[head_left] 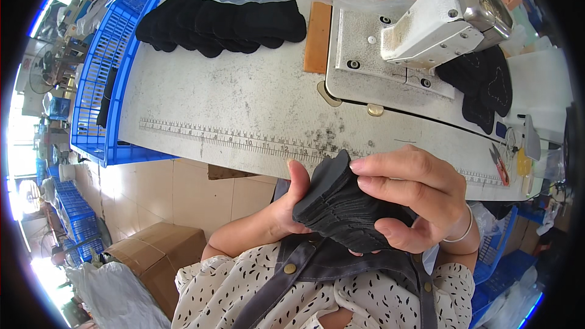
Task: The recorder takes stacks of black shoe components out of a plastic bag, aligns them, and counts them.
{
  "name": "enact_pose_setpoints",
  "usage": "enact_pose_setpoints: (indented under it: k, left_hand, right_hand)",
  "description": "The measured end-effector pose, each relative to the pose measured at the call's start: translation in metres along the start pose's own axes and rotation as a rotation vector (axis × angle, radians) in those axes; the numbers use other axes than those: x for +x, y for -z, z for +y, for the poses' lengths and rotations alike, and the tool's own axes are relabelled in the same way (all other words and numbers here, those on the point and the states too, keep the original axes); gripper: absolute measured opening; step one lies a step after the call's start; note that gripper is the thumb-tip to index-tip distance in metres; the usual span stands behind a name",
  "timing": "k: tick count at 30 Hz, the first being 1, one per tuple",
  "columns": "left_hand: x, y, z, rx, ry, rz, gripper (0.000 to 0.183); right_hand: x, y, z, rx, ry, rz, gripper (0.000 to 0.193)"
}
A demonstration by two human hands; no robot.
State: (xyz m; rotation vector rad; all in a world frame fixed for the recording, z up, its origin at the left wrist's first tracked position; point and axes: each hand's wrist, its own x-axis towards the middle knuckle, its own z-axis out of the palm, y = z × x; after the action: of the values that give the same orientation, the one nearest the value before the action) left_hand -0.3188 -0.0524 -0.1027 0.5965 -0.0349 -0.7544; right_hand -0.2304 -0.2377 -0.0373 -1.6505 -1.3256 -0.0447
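Observation:
A thick stack of black fabric pieces (341, 210) is held up in front of my chest, its layered edges fanned toward me. My left hand (291, 202) grips the stack from the left, thumb raised along its side and the fingers mostly hidden beneath. From the right, my right hand (423, 198) closes on the stack, with fingertips at its top edge and the thumb on its near side. Beyond, at the far left of the table, lies an overlapping row of black fabric pieces (222, 23). More black pieces with light stitching (481, 82) lie by the sewing machine.
The sewing machine (426, 21) stands at the far right of the worktable (213, 91), which has a printed ruler (244, 141) along its front. A blue plastic crate (100, 94) adjoins the left edge. Small red-handled snips (501, 167) lie at right. A cardboard box (155, 253) sits on the floor.

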Motion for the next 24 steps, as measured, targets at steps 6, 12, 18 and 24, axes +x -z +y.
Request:
enact_pose_setpoints:
  k: [6, 12, 18, 24]
  left_hand:
    - [-0.001, 0.007, -0.007, -0.017, -0.021, -0.033, 0.114]
    - [0.001, 0.014, -0.016, -0.120, -0.088, -0.101, 0.113]
    - [0.007, 0.017, -0.021, -0.274, -0.214, -0.244, 0.112]
    - [0.001, 0.016, -0.019, -0.050, -0.113, -0.003, 0.110]
  right_hand:
    - [0.000, 0.002, -0.003, -0.015, -0.018, -0.008, 0.032]
    - [-0.001, 0.003, -0.003, -0.022, -0.015, -0.017, 0.032]
    - [-0.002, 0.001, -0.002, -0.004, -0.010, -0.008, 0.031]
    - [-0.002, 0.000, 0.000, -0.003, 0.002, 0.012, 0.031]
